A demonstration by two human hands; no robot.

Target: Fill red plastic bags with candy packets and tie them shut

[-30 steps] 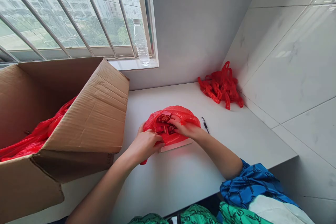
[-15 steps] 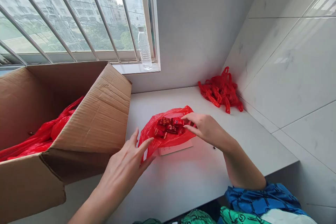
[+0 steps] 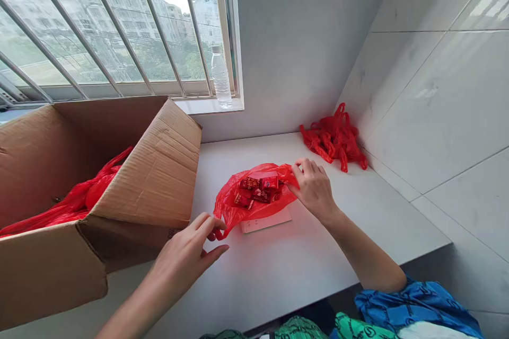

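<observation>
A thin red plastic bag (image 3: 234, 212) lies spread open on the white table, with several small red wrapped packets (image 3: 260, 194) inside. Under its near side a flat pale booklet (image 3: 270, 221) shows. My left hand (image 3: 194, 246) is at the bag's lower left corner, fingers curled over the handle, the thumb stretched apart below. At the bag's right end, my right hand (image 3: 316, 188) pinches the rim between thumb and fingers.
A large open cardboard box (image 3: 155, 169) holding red plastic bags (image 3: 83, 193) stands at the left. Crumpled red bags (image 3: 336, 135) lie in the back right corner of the table (image 3: 382, 212). A clear bottle (image 3: 221, 79) stands on the windowsill.
My right hand has moved right from above the packets to the bag's right rim and closed on it. My left hand has shifted slightly down and left, its fingers curling in at the bag's corner.
</observation>
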